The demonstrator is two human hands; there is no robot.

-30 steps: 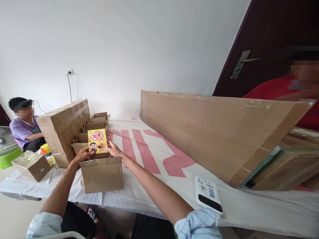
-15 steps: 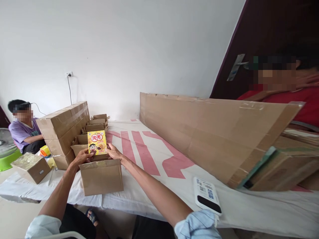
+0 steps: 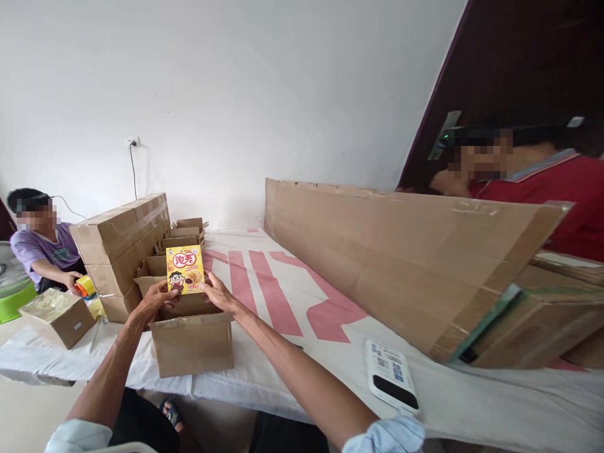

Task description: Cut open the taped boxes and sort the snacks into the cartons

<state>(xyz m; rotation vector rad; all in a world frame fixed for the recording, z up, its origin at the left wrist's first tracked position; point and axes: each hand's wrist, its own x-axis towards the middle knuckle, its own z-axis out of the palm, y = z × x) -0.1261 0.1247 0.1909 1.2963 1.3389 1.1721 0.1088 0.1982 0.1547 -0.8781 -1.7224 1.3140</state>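
A yellow snack box point(image 3: 185, 267) with a cartoon figure on its front is held upright between my two hands. My left hand point(image 3: 158, 297) grips its lower left edge, and my right hand point(image 3: 218, 292) closes on its lower right edge. Just below it stands an open cardboard carton point(image 3: 192, 345) at the table's near edge, its front flap wall facing me. The snack box is above the carton's opening; the carton's inside is mostly hidden. Behind the snack box, several more open cartons point(image 3: 185, 237) stand in a row going back.
Closed cartons point(image 3: 111, 240) are stacked on the left. A taped carton point(image 3: 59, 318) sits beyond them. A long cardboard panel point(image 3: 387, 258) stands on the right of the cloth-covered table point(image 3: 325, 371), near a white device point(image 3: 391, 376). People point(image 3: 44, 242) are at left and right.
The snack box stays nearly in place between my hands. At left, the other person's hand has reached the tape dispenser. The person in red at right has shifted and turned.
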